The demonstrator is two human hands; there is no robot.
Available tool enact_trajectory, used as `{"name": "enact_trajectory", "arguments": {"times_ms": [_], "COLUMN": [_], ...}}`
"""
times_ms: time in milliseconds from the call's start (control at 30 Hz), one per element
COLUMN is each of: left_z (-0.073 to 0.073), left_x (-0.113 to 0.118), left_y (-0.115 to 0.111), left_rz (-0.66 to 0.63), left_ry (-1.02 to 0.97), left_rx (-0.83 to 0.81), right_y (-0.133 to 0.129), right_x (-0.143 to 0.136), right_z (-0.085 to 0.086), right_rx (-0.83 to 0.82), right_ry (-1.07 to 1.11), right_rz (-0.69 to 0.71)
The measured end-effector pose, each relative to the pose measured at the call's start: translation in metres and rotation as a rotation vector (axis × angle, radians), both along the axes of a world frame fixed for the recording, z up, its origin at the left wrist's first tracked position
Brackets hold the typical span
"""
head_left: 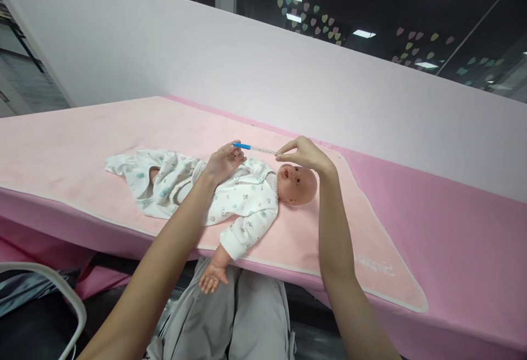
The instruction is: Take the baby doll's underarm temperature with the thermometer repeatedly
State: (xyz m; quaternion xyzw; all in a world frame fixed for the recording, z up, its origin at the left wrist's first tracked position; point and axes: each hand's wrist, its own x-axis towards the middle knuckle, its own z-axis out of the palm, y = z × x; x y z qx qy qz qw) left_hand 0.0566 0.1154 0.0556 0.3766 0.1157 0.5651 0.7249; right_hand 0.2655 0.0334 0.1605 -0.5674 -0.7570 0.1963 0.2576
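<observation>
A slim thermometer [260, 149] with a blue end and a clear stem is stretched between my hands, above the doll's chest. My right hand [302, 154] pinches its clear tip between thumb and fingers. At the blue end, my left hand [227, 161] has its fingers curled, with the fingertips against it. Below lies a baby doll [297, 184] on its back, head to the right. It wears a white printed outfit [242, 192], rumpled around the legs. One doll arm hangs over the near edge of the table.
A light pink mat [82, 129] covers much of the pink padded table [465, 228]. Behind it rises a white wall [247, 74] with dark windows above. My legs are under the front edge. A white curved chair frame [69, 288] stands at the lower left.
</observation>
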Motion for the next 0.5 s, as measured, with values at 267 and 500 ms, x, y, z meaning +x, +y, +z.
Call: {"name": "enact_trajectory", "arguments": {"times_ms": [267, 500], "left_z": [-0.0003, -0.0011], "left_x": [-0.0007, -0.0008], "left_y": [0.0001, 0.0009], "left_rz": [0.019, 0.021], "left_ry": [0.02, 0.031], "left_rx": [0.028, 0.045], "right_y": [-0.0027, -0.003], "right_x": [-0.0006, 0.0001], "right_z": [0.0019, 0.0018], "right_rx": [-0.008, -0.055], "right_ry": [-0.022, -0.048], "right_rz": [0.01, 0.003]}}
